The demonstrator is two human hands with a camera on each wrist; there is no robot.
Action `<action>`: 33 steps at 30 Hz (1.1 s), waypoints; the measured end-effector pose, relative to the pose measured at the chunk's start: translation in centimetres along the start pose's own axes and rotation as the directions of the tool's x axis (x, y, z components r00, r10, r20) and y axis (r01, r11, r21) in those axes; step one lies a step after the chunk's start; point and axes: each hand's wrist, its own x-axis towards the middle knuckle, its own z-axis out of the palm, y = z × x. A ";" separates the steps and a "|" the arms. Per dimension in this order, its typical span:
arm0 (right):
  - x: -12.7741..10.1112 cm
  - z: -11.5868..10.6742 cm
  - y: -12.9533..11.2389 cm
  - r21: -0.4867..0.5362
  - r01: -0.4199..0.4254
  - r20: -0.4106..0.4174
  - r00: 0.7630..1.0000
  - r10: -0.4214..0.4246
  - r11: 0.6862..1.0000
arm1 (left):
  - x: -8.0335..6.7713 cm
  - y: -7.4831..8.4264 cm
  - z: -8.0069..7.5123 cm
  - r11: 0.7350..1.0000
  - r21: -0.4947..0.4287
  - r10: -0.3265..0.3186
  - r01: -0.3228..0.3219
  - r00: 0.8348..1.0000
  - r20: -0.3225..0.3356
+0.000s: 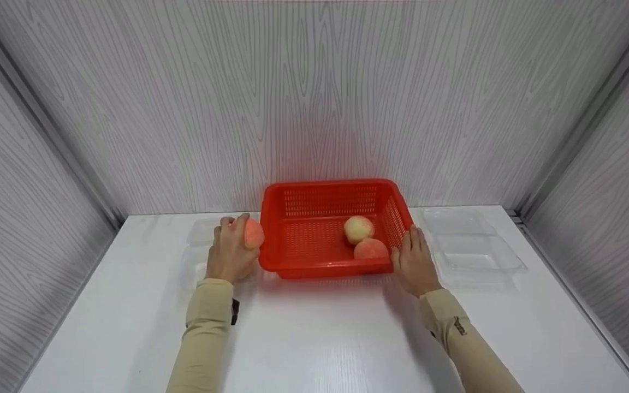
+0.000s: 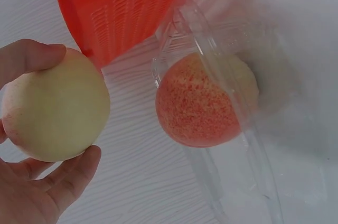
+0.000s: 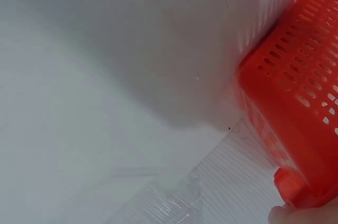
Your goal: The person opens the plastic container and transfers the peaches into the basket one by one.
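Left hand (image 1: 231, 252) grips a pale round peach (image 2: 55, 105) beside the red slotted plastic basket (image 1: 320, 191), 1 peach already in the clear plastic clamshell tray (image 2: 211, 49), 2 left in basket; right hand (image 1: 414, 262), fingers straight, rests on basket's side.

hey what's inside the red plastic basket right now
Two round peaches lie inside the red perforated plastic basket: a pale yellow peach and a pink-orange peach touching it at the near right corner. The near wall hides the floor just behind it.
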 end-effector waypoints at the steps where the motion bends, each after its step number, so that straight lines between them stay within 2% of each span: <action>1: 0.0 0.0 0.0 -0.018 0.017 -0.009 1.000 -0.018 1.000 | 0.0 0.2 0.0 1.000 -0.007 -0.003 0.003 1.000 -0.001; 4: -0.1 0.2 0.1 -0.075 0.058 -0.044 0.997 -0.062 0.995 | 0.1 0.6 0.2 1.000 -0.019 -0.002 0.002 1.000 0.000; 7: -0.2 0.2 0.2 -0.109 0.058 -0.060 0.996 -0.065 0.992 | 0.1 1.0 0.3 1.000 -0.022 0.004 -0.004 1.000 0.014; 12: -0.1 0.0 0.3 -0.094 0.026 -0.054 0.998 -0.031 0.995 | 0.4 1.4 0.4 0.999 -0.001 0.038 -0.038 0.999 -0.007; 16: 0.1 -0.1 0.3 -0.099 0.037 -0.055 0.998 -0.042 0.994 | 0.6 1.8 0.3 0.998 -0.005 0.055 -0.055 0.998 -0.025; 22: 0.2 0.0 0.2 -0.077 0.022 -0.020 1.000 -0.024 0.997 | 0.6 2.1 0.5 0.998 -0.010 0.060 -0.061 0.997 -0.045; 30: 0.2 -0.2 -0.2 -0.016 -0.024 0.023 0.999 0.024 1.000 | 0.8 2.3 0.8 0.993 0.014 0.121 -0.120 0.990 -0.075; 33: 0.3 -0.4 -0.3 -0.029 -0.003 0.010 1.000 0.003 1.000 | 0.8 2.4 0.8 0.992 0.011 0.127 -0.126 0.989 -0.078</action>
